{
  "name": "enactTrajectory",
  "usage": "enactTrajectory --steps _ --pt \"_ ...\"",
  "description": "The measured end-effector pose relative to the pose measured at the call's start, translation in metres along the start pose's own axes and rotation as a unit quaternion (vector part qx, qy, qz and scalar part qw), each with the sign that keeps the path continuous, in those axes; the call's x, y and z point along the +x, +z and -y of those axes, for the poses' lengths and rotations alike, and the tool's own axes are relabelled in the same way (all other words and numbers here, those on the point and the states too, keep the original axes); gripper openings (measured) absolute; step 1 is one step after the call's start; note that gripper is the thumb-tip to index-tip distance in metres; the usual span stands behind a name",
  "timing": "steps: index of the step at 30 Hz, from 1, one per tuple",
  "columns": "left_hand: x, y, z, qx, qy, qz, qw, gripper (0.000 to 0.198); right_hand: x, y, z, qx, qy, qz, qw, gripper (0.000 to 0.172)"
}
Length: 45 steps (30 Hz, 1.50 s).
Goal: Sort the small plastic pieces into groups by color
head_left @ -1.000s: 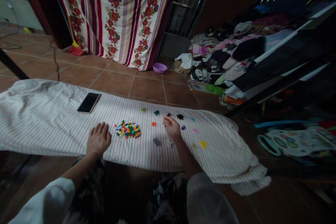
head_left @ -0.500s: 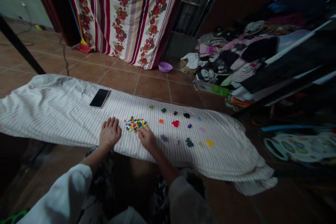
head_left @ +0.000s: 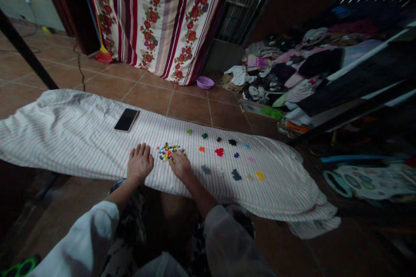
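Observation:
A heap of small mixed-colour pieces [head_left: 168, 151] lies on a striped cloth [head_left: 65, 138] spread over the tiled floor. My right hand [head_left: 180, 165] rests at the heap's right edge, fingers curled into the pieces; what they hold is too small to see. My left hand [head_left: 140, 162] lies flat on the cloth just left of the heap, fingers stretched out, holding nothing. To the right sit small sorted clusters: red [head_left: 219, 152], black [head_left: 232, 142], green [head_left: 204, 135], orange [head_left: 201, 149], grey [head_left: 205, 169], dark blue [head_left: 236, 175], yellow [head_left: 259, 175].
A black phone [head_left: 126, 120] lies on the cloth behind my left hand. A flowered curtain [head_left: 162, 17] hangs at the back, a purple bowl [head_left: 205, 82] below it. A pile of clothes [head_left: 286, 73] and a dark shelf fill the right side. A black pole [head_left: 26, 54] crosses the left.
My right hand moved left from the sorted clusters to the mixed heap and settled on its right edge. A red cluster now shows where the hand was. My left hand stayed flat.

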<state>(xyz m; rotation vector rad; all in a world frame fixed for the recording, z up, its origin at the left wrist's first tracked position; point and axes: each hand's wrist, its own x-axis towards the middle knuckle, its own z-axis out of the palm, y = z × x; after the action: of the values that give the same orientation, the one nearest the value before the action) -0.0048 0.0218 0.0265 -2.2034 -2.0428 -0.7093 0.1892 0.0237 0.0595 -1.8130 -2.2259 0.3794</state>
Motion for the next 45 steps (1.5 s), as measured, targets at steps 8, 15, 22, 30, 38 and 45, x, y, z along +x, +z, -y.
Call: enactTrajectory --steps 8,15,22,30,38,45 --pt "-0.001 -0.001 0.000 -0.022 0.001 -0.008 1.000 0.049 0.008 -0.003 0.012 -0.016 0.028 0.029 0.999 0.018" --pt "-0.002 -0.002 0.000 -0.018 0.002 -0.014 1.000 0.048 0.005 -0.015 0.020 -0.031 0.006 0.039 0.999 0.018" --pt "-0.002 -0.002 0.000 -0.001 0.019 -0.027 0.999 0.047 0.007 -0.023 0.024 -0.058 0.001 0.057 0.997 0.021" --pt "-0.003 -0.005 -0.001 -0.008 0.025 -0.026 0.999 0.047 0.011 -0.025 0.016 -0.013 -0.006 0.063 0.998 0.018" --pt "-0.003 -0.003 -0.001 0.007 0.022 -0.024 0.999 0.046 0.012 -0.004 -0.025 0.218 0.069 -0.053 0.972 0.007" --pt "-0.003 -0.005 -0.001 0.004 0.029 -0.033 0.999 0.046 0.002 -0.007 -0.055 0.304 0.087 -0.103 0.943 0.007"
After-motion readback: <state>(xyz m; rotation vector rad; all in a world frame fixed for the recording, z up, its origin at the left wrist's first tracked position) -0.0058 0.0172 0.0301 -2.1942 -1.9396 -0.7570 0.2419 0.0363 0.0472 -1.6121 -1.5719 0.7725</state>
